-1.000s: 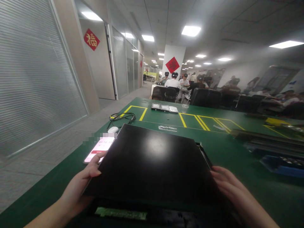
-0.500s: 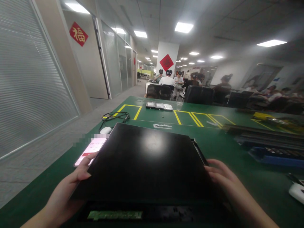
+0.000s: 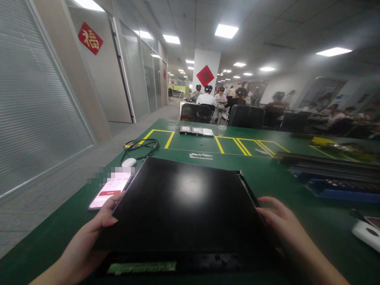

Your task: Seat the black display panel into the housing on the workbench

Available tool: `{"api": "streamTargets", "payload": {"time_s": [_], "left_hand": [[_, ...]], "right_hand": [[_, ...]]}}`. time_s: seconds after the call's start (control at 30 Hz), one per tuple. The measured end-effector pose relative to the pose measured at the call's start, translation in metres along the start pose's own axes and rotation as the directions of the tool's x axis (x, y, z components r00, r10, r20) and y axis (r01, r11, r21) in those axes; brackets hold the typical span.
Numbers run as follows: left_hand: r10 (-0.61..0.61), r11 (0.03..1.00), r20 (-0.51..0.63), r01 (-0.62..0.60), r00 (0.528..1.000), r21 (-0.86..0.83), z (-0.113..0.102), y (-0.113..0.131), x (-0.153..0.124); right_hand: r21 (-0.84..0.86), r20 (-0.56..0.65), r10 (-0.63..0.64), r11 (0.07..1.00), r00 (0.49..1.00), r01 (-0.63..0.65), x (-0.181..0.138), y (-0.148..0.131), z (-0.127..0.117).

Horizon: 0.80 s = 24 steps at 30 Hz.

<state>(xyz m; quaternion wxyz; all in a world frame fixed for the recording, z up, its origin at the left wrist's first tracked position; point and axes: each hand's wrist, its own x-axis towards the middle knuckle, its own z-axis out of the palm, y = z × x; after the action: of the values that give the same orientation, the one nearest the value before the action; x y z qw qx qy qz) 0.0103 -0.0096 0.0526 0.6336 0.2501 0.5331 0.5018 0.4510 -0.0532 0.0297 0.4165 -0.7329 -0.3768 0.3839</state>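
Observation:
A flat black metal-looking cover (image 3: pixel 178 213) lies in front of me over a dark case, whose near edge shows a green circuit board (image 3: pixel 141 267). My left hand (image 3: pixel 92 233) grips the cover's left edge, thumb on top and a finger reaching along its side. On the opposite side, my right hand (image 3: pixel 277 219) holds the right edge with bent fingers; some of its fingertips are hidden behind that edge. Along the far right side, a narrow gap shows between cover and case. A lit phone (image 3: pixel 109 192) lies beside my left hand.
The green table (image 3: pixel 311 221) has yellow tape outlines (image 3: pixel 163 130). Beyond the cover are a black cable (image 3: pixel 142 146), a white mouse-like object (image 3: pixel 129 162) and several hard drives (image 3: pixel 196 131). Dark rails (image 3: pixel 323 172) and a blue part (image 3: pixel 341 190) lie right. A white device (image 3: pixel 366 235) stands near the right edge.
The view has shifted slightly, so the table things appear a little further left. Both hands keep their hold on the cover, whose far edge sits slightly lower in the picture.

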Motion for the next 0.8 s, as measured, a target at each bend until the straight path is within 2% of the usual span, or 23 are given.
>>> {"api": "streamTargets", "payload": {"time_s": [0.17, 0.33, 0.63, 0.8], "left_hand": [[0.018, 0.999, 0.079, -0.022, 0.997, 0.041, 0.004, -0.003, -0.003], [-0.006, 0.996, 0.078, -0.001, 0.997, 0.092, 0.010, -0.003, -0.008], [0.014, 0.991, 0.127, -0.031, 0.992, 0.129, 0.011, -0.005, 0.001], [0.030, 0.992, 0.116, -0.043, 0.993, 0.115, 0.013, -0.007, 0.003]], "right_hand": [[-0.097, -0.055, -0.011, 0.995, 0.998, 0.006, -0.004, -0.007, 0.001], [-0.113, -0.044, 0.004, 0.994, 0.999, -0.009, -0.005, -0.010, 0.001], [-0.178, -0.051, -0.022, 0.984, 0.998, 0.013, 0.003, 0.007, -0.004], [-0.215, -0.064, -0.043, 0.976, 0.997, 0.028, 0.009, 0.013, -0.005]]}}
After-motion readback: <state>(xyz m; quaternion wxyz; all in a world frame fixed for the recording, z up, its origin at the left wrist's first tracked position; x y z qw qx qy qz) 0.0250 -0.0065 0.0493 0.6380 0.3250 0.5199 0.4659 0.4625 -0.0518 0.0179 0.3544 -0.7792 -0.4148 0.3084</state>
